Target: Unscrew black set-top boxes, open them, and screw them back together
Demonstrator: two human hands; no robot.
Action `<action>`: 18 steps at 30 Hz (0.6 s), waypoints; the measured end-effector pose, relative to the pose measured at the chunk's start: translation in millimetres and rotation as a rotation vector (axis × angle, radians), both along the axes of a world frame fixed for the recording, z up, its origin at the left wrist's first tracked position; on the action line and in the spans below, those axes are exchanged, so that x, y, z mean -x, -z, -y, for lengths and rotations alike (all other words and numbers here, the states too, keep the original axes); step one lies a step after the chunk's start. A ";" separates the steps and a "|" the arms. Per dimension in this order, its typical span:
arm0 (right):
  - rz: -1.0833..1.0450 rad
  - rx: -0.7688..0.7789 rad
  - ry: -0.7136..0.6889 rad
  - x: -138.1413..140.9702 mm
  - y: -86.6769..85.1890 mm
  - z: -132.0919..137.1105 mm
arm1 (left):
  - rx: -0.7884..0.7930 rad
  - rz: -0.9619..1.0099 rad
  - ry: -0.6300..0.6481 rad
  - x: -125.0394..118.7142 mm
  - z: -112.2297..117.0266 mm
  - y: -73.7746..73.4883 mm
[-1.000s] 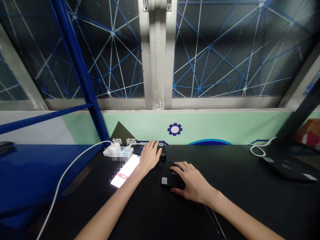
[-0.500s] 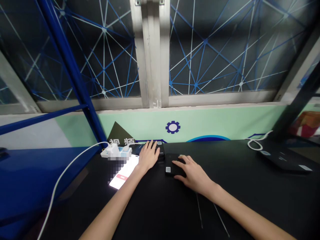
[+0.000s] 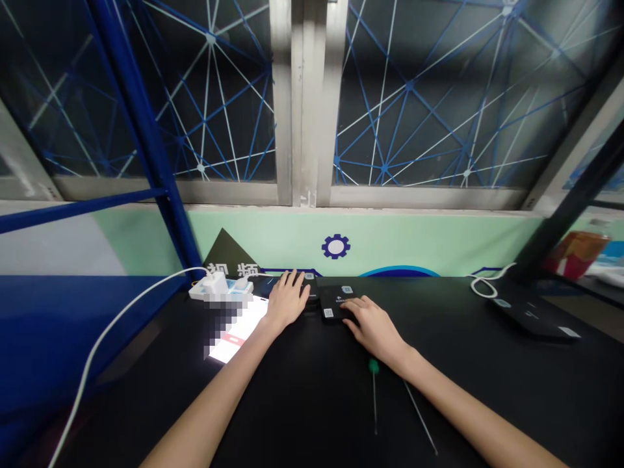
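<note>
My left hand (image 3: 287,300) lies flat on a black box (image 3: 311,291) at the back of the desk, fingers stretched out and covering much of it. Just right of it sits a second flat black box (image 3: 332,300) with two square labels. My right hand (image 3: 374,326) grips this box at its right front corner, fingers bent over the top and thumb by the front edge. Below the right wrist lies a screwdriver (image 3: 374,367) with a green handle. A thin metal shaft (image 3: 422,419) runs out from under my right forearm, its upper end hidden.
A lit phone-like screen (image 3: 238,333), partly pixelated, lies beside my left forearm. Behind it stands a white power strip (image 3: 221,287) with plugs and a white cable (image 3: 104,331). At right are another flat black device (image 3: 536,322) and a looped white cable (image 3: 483,287).
The right-hand black box has slid away from me, closer in line with the other box. My right hand moved with it, and its fingers are more bent. The green screwdriver handle has come into view.
</note>
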State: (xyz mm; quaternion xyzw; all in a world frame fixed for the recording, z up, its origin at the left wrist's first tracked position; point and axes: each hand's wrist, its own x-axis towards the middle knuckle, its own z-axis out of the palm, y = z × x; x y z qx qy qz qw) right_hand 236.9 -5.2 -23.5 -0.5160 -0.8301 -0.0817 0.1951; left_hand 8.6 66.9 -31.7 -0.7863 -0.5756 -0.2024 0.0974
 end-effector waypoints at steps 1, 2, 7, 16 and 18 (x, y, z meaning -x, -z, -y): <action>-0.003 -0.002 0.003 0.3 0.6 0.0 | 0.000 0.000 0.002 -0.3 0.8 -0.2; -0.006 -0.005 0.006 0.6 1.1 0.3 | 0.000 0.000 0.003 -0.8 1.6 -0.4; -0.011 -0.001 0.032 1.3 3.3 1.5 | 0.005 -0.003 0.003 -4.0 5.4 -0.9; 0.000 0.033 0.011 -3.6 3.1 1.1 | -0.003 0.021 0.026 -6.8 9.7 -0.7; 0.006 0.033 -0.002 -3.5 1.7 2.7 | -0.006 0.030 0.036 -6.4 10.8 -0.8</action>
